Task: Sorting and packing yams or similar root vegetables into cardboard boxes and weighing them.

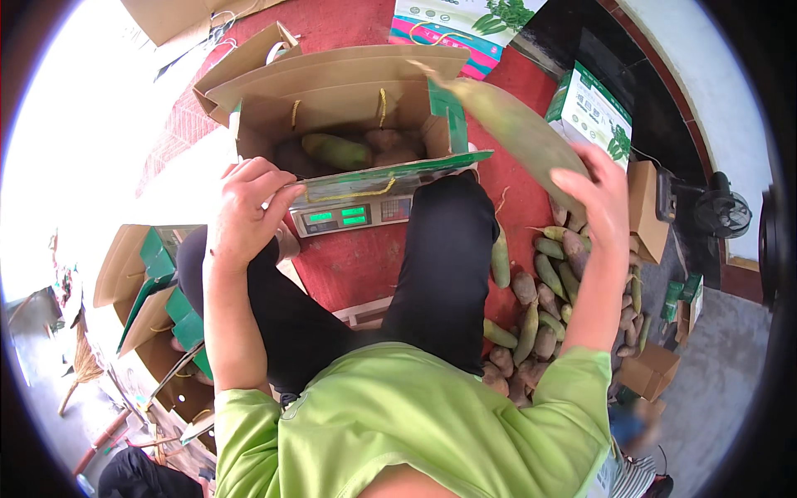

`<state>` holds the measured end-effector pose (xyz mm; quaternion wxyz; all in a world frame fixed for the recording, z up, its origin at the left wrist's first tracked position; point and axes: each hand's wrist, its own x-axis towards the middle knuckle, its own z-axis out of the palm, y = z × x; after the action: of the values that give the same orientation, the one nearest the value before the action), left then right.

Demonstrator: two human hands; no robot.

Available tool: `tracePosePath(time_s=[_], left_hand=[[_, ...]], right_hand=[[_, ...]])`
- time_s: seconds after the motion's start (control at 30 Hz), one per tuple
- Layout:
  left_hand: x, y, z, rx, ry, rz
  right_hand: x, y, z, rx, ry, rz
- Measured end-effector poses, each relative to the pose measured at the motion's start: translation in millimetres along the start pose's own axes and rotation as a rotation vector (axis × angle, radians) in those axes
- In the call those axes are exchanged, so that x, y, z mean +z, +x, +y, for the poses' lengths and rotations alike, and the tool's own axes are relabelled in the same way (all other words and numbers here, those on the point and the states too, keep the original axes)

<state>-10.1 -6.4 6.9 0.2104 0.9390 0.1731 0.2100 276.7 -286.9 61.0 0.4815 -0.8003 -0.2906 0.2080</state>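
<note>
A long green radish (519, 124) is in my right hand (599, 191), raised to the right of an open cardboard carton (332, 83). My fingers close round its thick end, and its thin tapered tip points over the carton's far right corner. My left hand (247, 203) pinches the near left edge of the carton's green front flap. In the carton lie a green radish (336, 151) and several brownish roots (394, 145), partly in shadow. Beneath the carton is a digital scale (365, 216) with a lit green display. A yellow cord handle (353, 192) hangs on the flap.
Green radishes and brownish roots form a pile (544, 286) on the floor at my right. More open cartons (133, 274) stand at my left. A printed white-and-green box (591, 112) and a black fan (721, 207) are at the right. Red matting (332, 274) covers the floor before me.
</note>
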Motion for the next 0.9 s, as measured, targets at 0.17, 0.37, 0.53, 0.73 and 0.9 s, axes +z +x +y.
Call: tracePosePath(time_s=[0.17,0.37,0.53,0.73,0.9], left_hand=[[0,1,-3,0.003,-0.002,0.001],[-3,5,-3,0.003,-0.020,-0.052],[2,3,-2,-0.034,-0.005,0.045],[1,4,4,-0.037,-0.052,0.090],[3,4,5,-0.031,-0.041,0.115]], right_hand=[[76,52,-27,-0.089,-0.244,-0.148],[120,62,-3,-0.298,-0.354,0.051],[83,26,64,-0.101,0.192,0.192],[65,-76,216,0.262,-0.003,0.251],[97,-185,327,0.498,-0.144,0.099]])
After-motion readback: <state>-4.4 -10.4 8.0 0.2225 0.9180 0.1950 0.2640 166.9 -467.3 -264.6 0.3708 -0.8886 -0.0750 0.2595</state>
